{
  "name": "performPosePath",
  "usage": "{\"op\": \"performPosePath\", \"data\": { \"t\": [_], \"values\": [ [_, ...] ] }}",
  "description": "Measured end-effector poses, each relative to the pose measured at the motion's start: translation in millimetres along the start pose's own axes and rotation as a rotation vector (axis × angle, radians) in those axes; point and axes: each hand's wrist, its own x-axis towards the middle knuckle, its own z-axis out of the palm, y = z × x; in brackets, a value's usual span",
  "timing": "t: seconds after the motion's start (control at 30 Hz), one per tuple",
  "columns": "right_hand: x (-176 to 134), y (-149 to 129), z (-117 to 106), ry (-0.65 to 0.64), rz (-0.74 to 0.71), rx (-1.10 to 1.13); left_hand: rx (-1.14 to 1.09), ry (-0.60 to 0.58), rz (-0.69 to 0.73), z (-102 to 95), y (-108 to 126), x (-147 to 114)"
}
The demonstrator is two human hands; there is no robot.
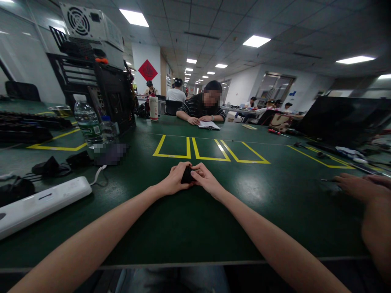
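Between my two hands, low over the green tabletop (pixel 183 219), is a small black block-like object (pixel 186 175); its exact kind does not show. My left hand (pixel 175 179) curls around its left side, thumb below and fingers across the top. From the right, my right hand (pixel 204 179) grips the same object, with the thumb against its face and the fingers partly hidden behind it. Both hands are closed on it near the middle of the table.
Yellow tape outlines (pixel 210 158) mark the table ahead. At left are a white power strip (pixel 49 201), black adapters, a water bottle (pixel 87 122) and a computer case (pixel 113 97). Opposite, a person leans over a clipboard (pixel 209 125). A co-worker's hand (pixel 354 187) is at right, near a monitor (pixel 348 118).
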Motion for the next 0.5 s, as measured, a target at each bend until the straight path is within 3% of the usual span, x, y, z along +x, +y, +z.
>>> {"op": "performPosePath", "data": {
  "t": [0.5],
  "values": [
    [0.8, 1.4, -0.1, -0.034, -0.086, -0.034, 0.009, 0.019, 0.006, 1.4, -0.4, 0.7]
  ]
}}
